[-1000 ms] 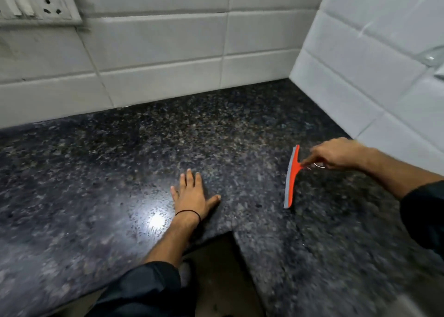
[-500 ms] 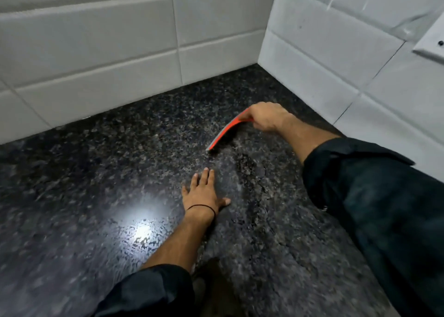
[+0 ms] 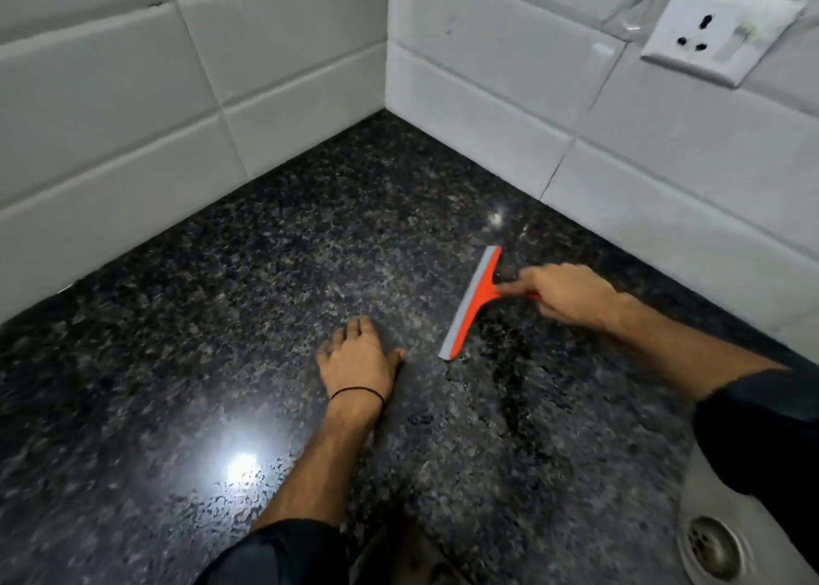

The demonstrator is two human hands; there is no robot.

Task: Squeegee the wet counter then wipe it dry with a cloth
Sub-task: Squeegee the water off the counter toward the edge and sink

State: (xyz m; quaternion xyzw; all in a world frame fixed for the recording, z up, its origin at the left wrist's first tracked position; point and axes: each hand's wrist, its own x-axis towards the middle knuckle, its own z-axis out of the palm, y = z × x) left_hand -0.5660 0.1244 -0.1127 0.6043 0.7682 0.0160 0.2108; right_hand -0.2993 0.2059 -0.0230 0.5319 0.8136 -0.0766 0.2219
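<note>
The dark speckled granite counter fills the view and runs into a corner of white tiled walls. My right hand grips the handle of an orange squeegee with a grey rubber blade; the blade rests on the counter, slanting from upper right to lower left. Wet streaks show on the stone just right of the blade. My left hand lies flat on the counter, fingers spread, a little left of the blade's lower end, with a black band on the wrist. No cloth is visible.
White tile walls close the counter at the back and right. A white wall socket sits at the upper right. A steel sink with a drain lies at the lower right. The counter's front edge is near the bottom centre.
My right hand has pulled the squeegee back from near the corner toward me and to the right. The left hand stays planted on the counter. The view has swung right, revealing socket and sink.
</note>
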